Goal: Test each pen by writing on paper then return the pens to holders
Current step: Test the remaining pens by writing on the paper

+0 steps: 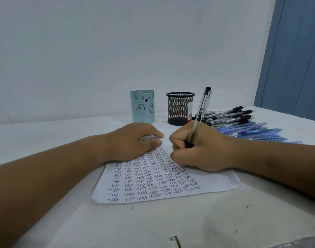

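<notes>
Nearest the camera, the white surface (171,221) carries a sheet of paper (215,183) filled with rows of the word "Test" in black and blue ink. The rows run from the sheet's near edge up to and under both sets of fingers.

The left hand (133,142) lies flat on the far left part of the paper, its fingers straight and pressing the sheet down. Just beside them to the right, the right hand (198,149) grips a clear pen (202,111) low on its dark grip, fingers curled tight round it. The barrel leans up and away past the knuckles. The tip is hidden behind the fingers, so contact with the paper cannot be confirmed, though the pose looks like writing.

The pen should handle as light, stiff and slightly slick on its clear barrel. The dark grip near the tip is the sure place to hold for writing, and mid-barrel would suit dropping it into a holder.

Beyond the right fingers, to their right, a pile of pens (242,122) lies on the surface, black-gripped ones behind, blue ones nearer. Beyond the gap between the hands stand a black mesh holder (180,108) and, left of it, a pale blue bear holder (142,106). No pens show above either rim.
</notes>
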Demonstrator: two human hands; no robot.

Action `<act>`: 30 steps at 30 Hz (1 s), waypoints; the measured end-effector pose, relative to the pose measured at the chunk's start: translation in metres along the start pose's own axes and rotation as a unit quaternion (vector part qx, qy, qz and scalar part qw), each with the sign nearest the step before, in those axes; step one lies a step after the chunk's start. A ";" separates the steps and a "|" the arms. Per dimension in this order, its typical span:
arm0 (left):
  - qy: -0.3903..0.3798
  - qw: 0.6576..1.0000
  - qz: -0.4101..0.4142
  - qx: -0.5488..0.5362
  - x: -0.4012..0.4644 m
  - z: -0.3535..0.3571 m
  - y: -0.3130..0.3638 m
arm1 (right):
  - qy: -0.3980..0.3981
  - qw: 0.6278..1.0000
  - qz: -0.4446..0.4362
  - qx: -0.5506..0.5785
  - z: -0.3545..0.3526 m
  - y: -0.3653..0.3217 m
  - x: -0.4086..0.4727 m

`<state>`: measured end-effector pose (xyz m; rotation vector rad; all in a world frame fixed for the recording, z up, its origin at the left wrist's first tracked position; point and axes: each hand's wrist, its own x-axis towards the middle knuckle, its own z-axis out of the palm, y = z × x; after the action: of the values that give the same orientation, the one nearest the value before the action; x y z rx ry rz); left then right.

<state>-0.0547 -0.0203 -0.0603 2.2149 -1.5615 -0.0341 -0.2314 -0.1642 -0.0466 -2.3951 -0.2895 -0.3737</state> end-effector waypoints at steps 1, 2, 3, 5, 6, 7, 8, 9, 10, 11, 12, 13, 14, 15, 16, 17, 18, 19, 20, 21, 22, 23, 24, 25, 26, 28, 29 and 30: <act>0.000 1.000 0.001 -0.001 0.000 0.000 0.000 | 0.000 1.000 0.003 0.002 0.000 0.000 0.000; 0.000 1.000 0.001 -0.002 0.000 0.000 0.000 | 0.002 1.000 0.004 0.005 0.000 0.000 0.000; 0.000 1.000 -0.001 -0.002 -0.001 0.000 0.000 | 0.008 1.000 0.005 0.010 0.000 0.001 0.000; 0.001 1.000 -0.007 0.002 -0.001 0.000 0.000 | 0.027 0.999 0.003 0.022 0.000 0.002 -0.001; 0.003 1.000 -0.007 0.005 -0.001 0.000 0.000 | 0.031 0.999 0.002 0.022 0.000 0.002 -0.001; 0.003 1.000 -0.006 0.005 -0.001 0.000 0.001 | 0.030 0.999 0.001 0.019 0.001 0.002 0.000; 0.003 1.000 -0.004 0.005 -0.001 0.000 0.001 | 0.025 1.000 -0.001 0.015 0.001 0.001 0.000; 0.003 1.000 -0.005 0.004 -0.001 0.000 0.001 | 0.022 1.000 -0.004 0.012 0.001 0.001 0.000; 0.002 1.000 -0.006 0.004 -0.001 0.000 0.000 | 0.020 1.000 -0.006 0.010 0.001 0.001 0.000; 0.002 1.000 -0.007 0.004 -0.001 0.000 0.000 | 0.018 1.000 -0.006 0.010 0.001 0.002 0.000; 0.001 1.000 -0.006 0.004 -0.001 0.000 0.000 | 0.017 1.000 -0.006 0.011 0.002 0.002 0.000; 0.000 1.000 -0.006 0.004 -0.001 0.000 -0.001 | 0.017 1.000 -0.006 0.012 0.001 0.003 0.000; -0.001 1.000 -0.004 0.003 0.000 0.000 0.000 | 0.017 1.000 -0.006 0.012 0.001 0.003 0.000; -0.001 1.000 -0.004 0.003 0.000 0.001 0.000 | 0.017 1.000 -0.007 0.011 0.001 0.004 0.000; -0.001 1.000 -0.006 0.003 0.000 0.001 0.000 | 0.018 1.000 -0.008 0.007 0.001 0.004 0.000; -0.001 1.000 -0.007 0.004 -0.001 0.000 0.000 | 0.017 1.000 -0.008 0.003 0.002 0.004 0.000; -0.001 1.000 -0.007 0.004 -0.001 0.000 0.000 | 0.015 1.000 -0.008 -0.001 0.002 0.003 0.000; -0.001 1.000 -0.004 0.003 -0.001 0.000 0.000 | 0.011 1.000 -0.007 0.000 0.001 0.003 0.000; -0.001 1.000 -0.004 0.000 -0.001 0.000 0.000 | 0.005 1.000 -0.004 0.005 0.001 0.002 0.000; 0.000 1.000 -0.005 -0.004 -0.001 0.000 0.000 | 0.001 1.000 0.000 0.011 0.001 0.002 0.000; 0.001 1.000 -0.007 -0.007 -0.001 0.000 0.000 | 0.001 1.000 0.002 0.018 0.000 0.002 0.000; 0.003 1.000 -0.009 -0.008 -0.001 0.001 0.000 | 0.005 1.000 0.004 0.025 0.000 0.003 0.000; 0.005 1.000 -0.008 -0.006 -0.001 0.001 0.000 | 0.009 0.999 0.005 0.030 0.000 0.003 0.000; 0.005 1.000 -0.006 -0.004 0.000 0.001 0.000 | 0.013 0.999 0.007 0.033 -0.001 0.004 0.000; 0.005 1.000 -0.004 -0.003 0.000 0.001 0.000 | 0.013 0.999 0.007 0.032 -0.001 0.004 0.000; 0.004 1.000 -0.005 -0.004 0.000 0.000 0.000 | 0.011 1.000 0.007 0.029 0.000 0.004 0.000; 0.004 1.000 -0.004 -0.004 -0.001 0.000 0.000 | 0.009 1.000 0.007 0.028 0.000 0.004 0.000; 0.003 1.000 -0.003 -0.003 0.000 0.000 0.000 | 0.008 1.000 0.005 0.026 0.000 0.004 0.000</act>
<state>-0.0550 -0.0201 -0.0603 2.2123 -1.5504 -0.0340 -0.2302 -0.1674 -0.0488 -2.3417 -0.2762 -0.3758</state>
